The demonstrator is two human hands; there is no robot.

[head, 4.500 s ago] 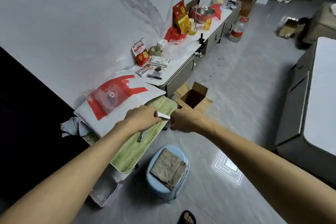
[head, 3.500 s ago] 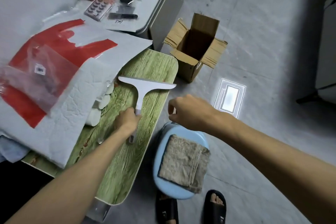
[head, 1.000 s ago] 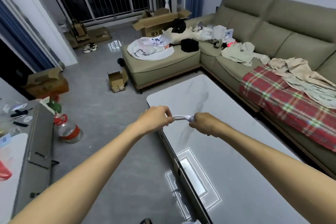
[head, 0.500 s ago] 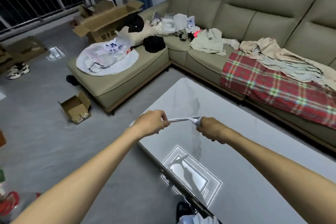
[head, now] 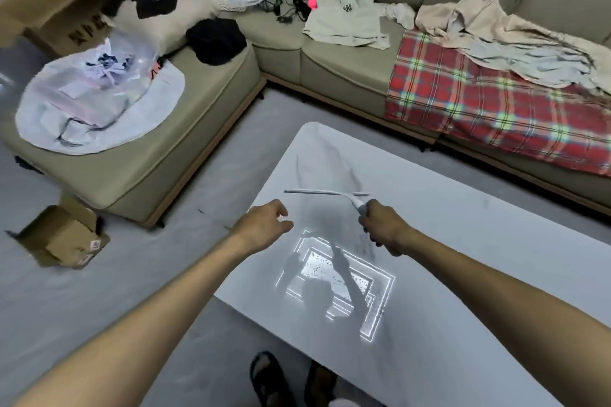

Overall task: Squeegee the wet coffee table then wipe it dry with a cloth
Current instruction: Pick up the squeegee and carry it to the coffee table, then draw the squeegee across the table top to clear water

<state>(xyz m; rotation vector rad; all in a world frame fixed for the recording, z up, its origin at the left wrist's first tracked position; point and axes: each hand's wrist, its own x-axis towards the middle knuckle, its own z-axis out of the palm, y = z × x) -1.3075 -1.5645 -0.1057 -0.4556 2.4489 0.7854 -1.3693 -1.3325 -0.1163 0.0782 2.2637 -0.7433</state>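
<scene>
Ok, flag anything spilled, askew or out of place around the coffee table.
The coffee table shows droplet speckles in the light reflection, so it looks wet. A small cardboard box lies tipped on the floor, flaps open. Clothes are strewn loosely over the sofa.

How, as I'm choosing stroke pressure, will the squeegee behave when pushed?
Probably light: the right hand alone holds the squeegee. Its thin blade looks straight, so likely stiff. Should glide easily on the glossy coffee table.

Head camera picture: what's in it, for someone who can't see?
A person's right hand grips a white squeegee over a pale coffee table; the left hand is open beside it. A sofa strewn with clothes stands behind.
</scene>
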